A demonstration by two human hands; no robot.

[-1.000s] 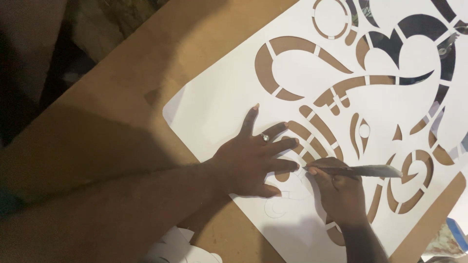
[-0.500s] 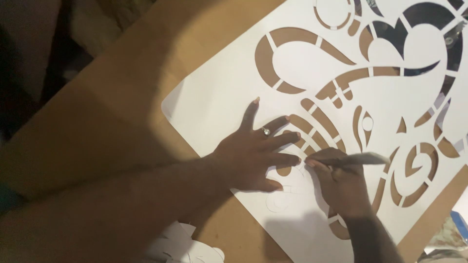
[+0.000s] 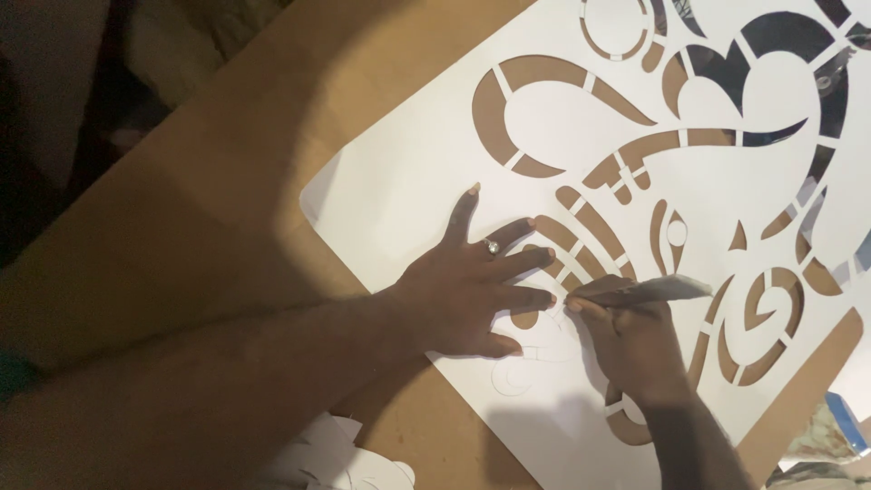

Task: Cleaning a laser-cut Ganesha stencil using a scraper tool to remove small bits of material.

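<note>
**Hands on a cut paper sheet**

The white sheet [image 3: 435,191] lies flat on a brown board [image 3: 227,181]. The left hand [image 3: 472,290] presses on the sheet's lower part, fingers spread, a ring [image 3: 492,246] on one. Just beside it, the right hand [image 3: 635,349] pinches a grey blade [image 3: 658,290], its tip on the sheet. Paper scraps [image 3: 336,458] lie below the sheet.

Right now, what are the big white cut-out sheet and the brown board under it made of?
The big white cut-out sheet looks like thin matte paper or card: flat, with clean cut edges. The brown board looks like smooth cardboard or fibreboard, dull and plain; which one, I cannot tell.
</note>
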